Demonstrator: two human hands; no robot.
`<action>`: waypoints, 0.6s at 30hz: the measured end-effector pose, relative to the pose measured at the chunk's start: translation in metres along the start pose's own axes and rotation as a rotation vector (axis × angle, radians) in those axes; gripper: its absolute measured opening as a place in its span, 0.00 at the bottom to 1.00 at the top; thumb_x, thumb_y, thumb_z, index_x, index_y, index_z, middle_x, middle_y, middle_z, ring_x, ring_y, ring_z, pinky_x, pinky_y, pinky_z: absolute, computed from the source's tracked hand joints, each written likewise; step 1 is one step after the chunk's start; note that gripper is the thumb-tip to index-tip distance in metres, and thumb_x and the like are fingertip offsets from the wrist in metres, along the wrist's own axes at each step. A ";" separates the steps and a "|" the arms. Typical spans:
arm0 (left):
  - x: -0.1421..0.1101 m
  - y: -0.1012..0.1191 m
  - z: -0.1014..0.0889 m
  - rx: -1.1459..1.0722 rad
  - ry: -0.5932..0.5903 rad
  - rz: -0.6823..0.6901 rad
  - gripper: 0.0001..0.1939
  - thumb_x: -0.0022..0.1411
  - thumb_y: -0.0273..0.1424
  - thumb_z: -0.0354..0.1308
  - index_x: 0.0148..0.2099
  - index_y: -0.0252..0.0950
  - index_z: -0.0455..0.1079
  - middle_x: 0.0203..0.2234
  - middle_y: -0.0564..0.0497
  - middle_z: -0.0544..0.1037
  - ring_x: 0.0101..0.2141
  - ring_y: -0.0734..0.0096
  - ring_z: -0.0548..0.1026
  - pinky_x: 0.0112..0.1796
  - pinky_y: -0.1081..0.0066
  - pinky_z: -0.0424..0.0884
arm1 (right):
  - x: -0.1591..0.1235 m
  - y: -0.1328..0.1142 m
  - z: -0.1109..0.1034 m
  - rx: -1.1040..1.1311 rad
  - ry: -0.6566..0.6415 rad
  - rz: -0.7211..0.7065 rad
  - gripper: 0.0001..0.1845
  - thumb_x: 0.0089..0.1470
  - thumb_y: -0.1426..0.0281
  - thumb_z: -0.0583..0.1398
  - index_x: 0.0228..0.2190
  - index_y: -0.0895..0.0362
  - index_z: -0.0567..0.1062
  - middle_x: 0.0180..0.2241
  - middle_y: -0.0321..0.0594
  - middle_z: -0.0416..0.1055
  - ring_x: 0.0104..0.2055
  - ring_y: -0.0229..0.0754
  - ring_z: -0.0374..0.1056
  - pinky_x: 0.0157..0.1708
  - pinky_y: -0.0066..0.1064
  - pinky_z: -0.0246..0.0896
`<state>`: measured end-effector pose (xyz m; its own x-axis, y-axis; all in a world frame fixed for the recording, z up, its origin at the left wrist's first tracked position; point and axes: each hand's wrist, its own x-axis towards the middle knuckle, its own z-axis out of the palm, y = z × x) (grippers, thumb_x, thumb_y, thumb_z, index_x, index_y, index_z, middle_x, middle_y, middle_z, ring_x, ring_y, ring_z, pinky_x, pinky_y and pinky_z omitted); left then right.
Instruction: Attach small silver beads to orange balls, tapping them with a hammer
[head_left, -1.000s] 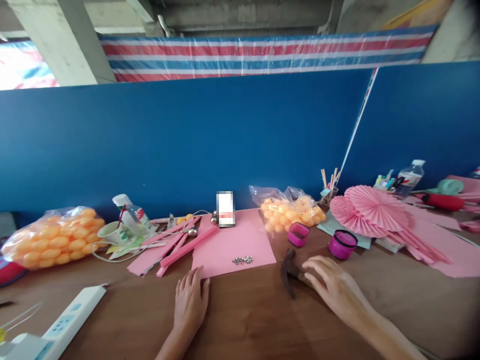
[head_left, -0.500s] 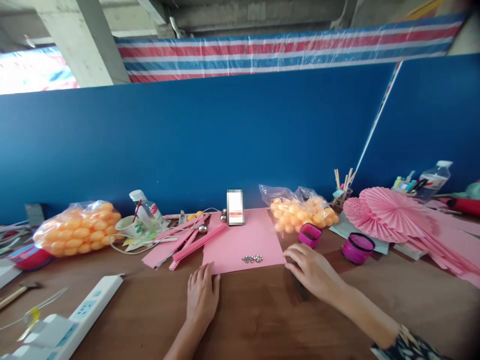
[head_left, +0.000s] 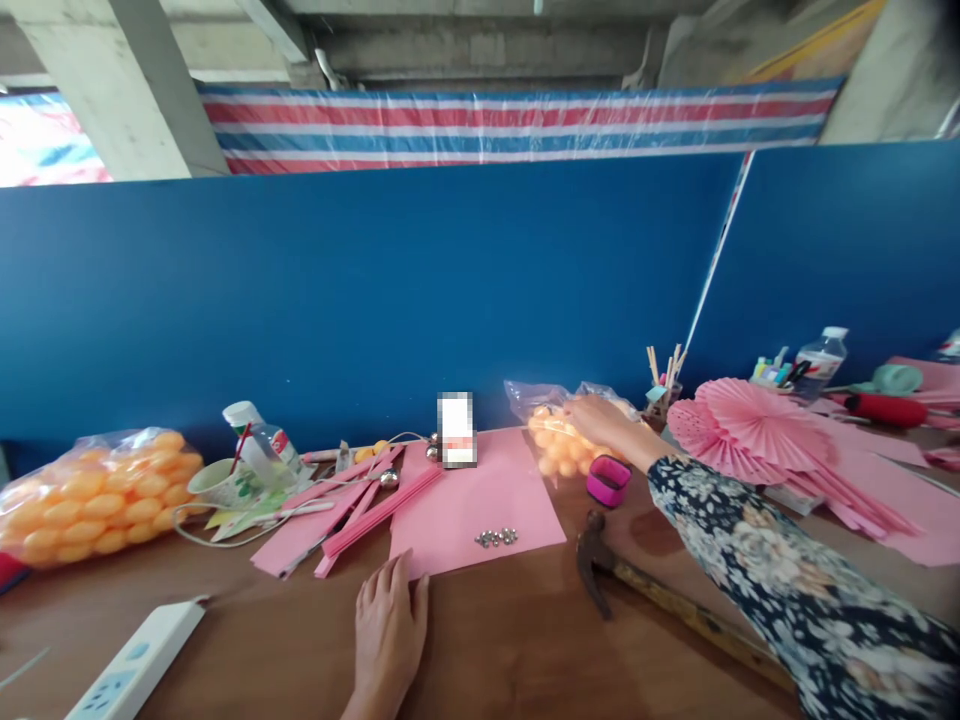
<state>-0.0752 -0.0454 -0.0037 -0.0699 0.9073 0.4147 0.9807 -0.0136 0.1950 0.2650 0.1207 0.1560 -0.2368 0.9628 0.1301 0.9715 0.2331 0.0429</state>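
From where I stand: person at a brown wooden table [head_left: 487, 660], both arms out. Right hand [head_left: 604, 422], floral sleeve [head_left: 757, 550] behind it, is at the top of a clear plastic bag of orange balls [head_left: 556, 448], far side of table, near the blue partition [head_left: 450, 290]. Its fingers are bent down at the bag; tips hard to make out, so can't tell how far apart they are or if they grip plastic or a ball. Left hand [head_left: 391, 625] palm down on the wood, fingers loosely stretched, thumb apart, nothing held; fingertips at the near left corner of a pink paper sheet [head_left: 469, 500]. Small pile of shiny metal beads [head_left: 496, 538] on that sheet, close to its near edge.

Claw hammer [head_left: 667, 598] lies right of the sheet, head toward it, handle end hidden under the sleeve. Magenta band with black trim [head_left: 608, 481] between hammer and bag. Folded pink paper strips [head_left: 382, 522] left of the sheet, metal ball [head_left: 388, 479] by them. Farther left: paper cup [head_left: 214, 482], plastic bottle [head_left: 262, 440], second bag of orange balls [head_left: 105, 500], white power strip [head_left: 139, 660] nearer. Right side: holder of wooden sticks [head_left: 664, 390], pleated pink paper fans [head_left: 750, 425].
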 end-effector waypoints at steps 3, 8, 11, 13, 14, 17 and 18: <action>0.001 -0.001 0.002 0.005 0.005 0.000 0.18 0.60 0.35 0.43 0.49 0.33 0.63 0.42 0.43 0.71 0.44 0.60 0.67 0.45 0.59 0.60 | 0.016 0.006 0.003 0.042 0.030 0.044 0.10 0.52 0.75 0.52 0.31 0.61 0.74 0.33 0.48 0.73 0.36 0.42 0.67 0.36 0.27 0.55; 0.001 -0.001 0.003 0.032 0.019 0.005 0.19 0.60 0.35 0.42 0.49 0.32 0.63 0.43 0.42 0.71 0.44 0.58 0.66 0.45 0.60 0.60 | 0.031 0.019 0.010 0.094 0.142 0.200 0.15 0.55 0.74 0.49 0.44 0.62 0.67 0.43 0.51 0.68 0.45 0.44 0.63 0.42 0.28 0.53; 0.001 -0.001 0.003 0.041 0.022 0.011 0.19 0.60 0.35 0.42 0.48 0.31 0.63 0.42 0.42 0.71 0.44 0.58 0.66 0.45 0.60 0.60 | 0.032 0.037 0.013 0.142 0.173 0.288 0.19 0.57 0.71 0.46 0.49 0.62 0.62 0.47 0.50 0.65 0.46 0.42 0.62 0.43 0.27 0.53; 0.001 -0.001 0.004 0.041 0.026 0.017 0.19 0.60 0.36 0.42 0.48 0.31 0.64 0.42 0.42 0.72 0.43 0.58 0.67 0.45 0.60 0.60 | 0.031 0.052 0.012 0.171 0.172 0.335 0.19 0.58 0.70 0.44 0.49 0.62 0.62 0.47 0.49 0.65 0.46 0.41 0.63 0.42 0.26 0.54; 0.002 -0.002 0.004 0.041 0.027 0.019 0.20 0.59 0.36 0.42 0.48 0.31 0.64 0.42 0.42 0.72 0.43 0.58 0.67 0.45 0.61 0.60 | 0.029 0.059 0.012 0.183 0.168 0.352 0.19 0.58 0.70 0.44 0.49 0.62 0.63 0.47 0.49 0.65 0.45 0.41 0.63 0.41 0.25 0.54; 0.002 -0.003 0.007 0.045 0.024 0.019 0.20 0.59 0.37 0.42 0.48 0.31 0.63 0.42 0.42 0.72 0.42 0.58 0.67 0.45 0.60 0.61 | 0.024 0.076 0.009 0.206 0.143 0.367 0.18 0.57 0.71 0.45 0.45 0.63 0.67 0.44 0.48 0.68 0.43 0.41 0.65 0.39 0.25 0.54; 0.002 -0.004 0.007 0.047 0.023 0.018 0.20 0.59 0.37 0.42 0.48 0.31 0.63 0.42 0.42 0.72 0.43 0.58 0.67 0.45 0.60 0.61 | 0.023 0.080 0.009 0.212 0.130 0.359 0.17 0.57 0.72 0.46 0.43 0.63 0.68 0.42 0.48 0.69 0.42 0.41 0.65 0.38 0.24 0.54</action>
<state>-0.0778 -0.0401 -0.0097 -0.0559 0.8973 0.4378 0.9893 -0.0094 0.1456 0.3375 0.1624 0.1536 0.1300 0.9659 0.2240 0.9700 -0.0771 -0.2305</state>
